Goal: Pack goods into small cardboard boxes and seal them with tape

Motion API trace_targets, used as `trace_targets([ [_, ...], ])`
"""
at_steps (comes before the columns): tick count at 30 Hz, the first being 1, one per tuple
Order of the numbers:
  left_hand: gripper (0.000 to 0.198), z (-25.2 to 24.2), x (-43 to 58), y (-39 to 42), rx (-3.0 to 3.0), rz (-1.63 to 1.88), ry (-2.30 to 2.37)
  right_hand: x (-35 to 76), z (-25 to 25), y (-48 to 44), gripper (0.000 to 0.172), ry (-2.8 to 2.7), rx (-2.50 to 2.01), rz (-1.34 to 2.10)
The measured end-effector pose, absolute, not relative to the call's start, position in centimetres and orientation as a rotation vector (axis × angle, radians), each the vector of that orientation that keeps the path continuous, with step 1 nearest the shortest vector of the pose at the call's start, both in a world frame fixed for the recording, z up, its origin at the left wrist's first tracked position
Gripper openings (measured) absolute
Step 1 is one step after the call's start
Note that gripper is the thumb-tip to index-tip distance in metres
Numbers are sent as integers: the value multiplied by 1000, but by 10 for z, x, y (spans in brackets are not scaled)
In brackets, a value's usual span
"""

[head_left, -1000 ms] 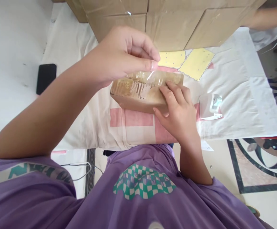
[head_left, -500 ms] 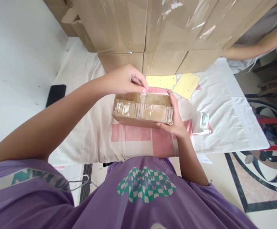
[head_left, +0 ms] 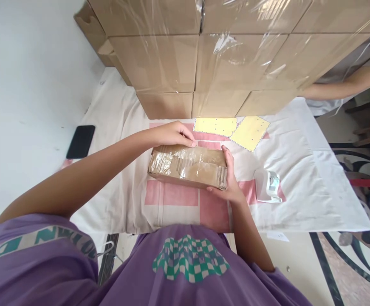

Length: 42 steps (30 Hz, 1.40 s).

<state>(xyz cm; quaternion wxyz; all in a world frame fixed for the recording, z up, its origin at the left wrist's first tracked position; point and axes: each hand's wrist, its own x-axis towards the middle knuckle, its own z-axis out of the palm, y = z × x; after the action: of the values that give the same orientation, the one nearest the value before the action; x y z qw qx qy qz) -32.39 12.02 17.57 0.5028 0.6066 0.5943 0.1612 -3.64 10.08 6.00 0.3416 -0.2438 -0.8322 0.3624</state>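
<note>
A small cardboard box (head_left: 187, 166) with clear, shiny tape over its top and side is in front of me, above the cloth-covered table. My right hand (head_left: 231, 180) grips its right end, with the thumb on the near side and the fingers at the far corner. At the far top edge, my left hand (head_left: 180, 135) has its thumb and fingers pinched together against the box. Whatever lies between those fingertips is too small to make out; the tape runs close to them.
Large taped cartons (head_left: 165, 63) stand along the table's back. Two yellow paper pieces (head_left: 215, 126) lie before them. A white packet (head_left: 267, 186) sits to the right, a black phone (head_left: 80, 141) to the left. Another person's arm (head_left: 347, 83) reaches in behind the cartons at right.
The view has shifted, so everything appears lower. The box now shows its top tilted more toward me, and my left fingers have come down closer onto its far edge. My right hand keeps its grip.
</note>
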Motion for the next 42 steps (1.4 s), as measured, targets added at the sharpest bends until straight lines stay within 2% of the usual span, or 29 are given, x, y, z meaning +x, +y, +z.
trace_targets([
  [12, 19, 159, -324, 126, 1109, 439, 1436, -37, 51, 104, 116, -2076, -545, 994],
  [27, 20, 165, -316, 125, 1065, 334, 1560, -37, 50, 102, 115, -2069, -568, 938],
  [36, 13, 169, -310, 122, 1090, 361, 1582, -38, 51, 102, 114, -2073, -567, 930],
  [40, 4, 166, -308, 120, 1153, 338, 1708, -37, 52, 101, 116, -2099, -611, 926],
  [42, 7, 164, -309, 120, 1158, 309, 1660, -37, 52, 100, 116, -2104, -630, 916],
])
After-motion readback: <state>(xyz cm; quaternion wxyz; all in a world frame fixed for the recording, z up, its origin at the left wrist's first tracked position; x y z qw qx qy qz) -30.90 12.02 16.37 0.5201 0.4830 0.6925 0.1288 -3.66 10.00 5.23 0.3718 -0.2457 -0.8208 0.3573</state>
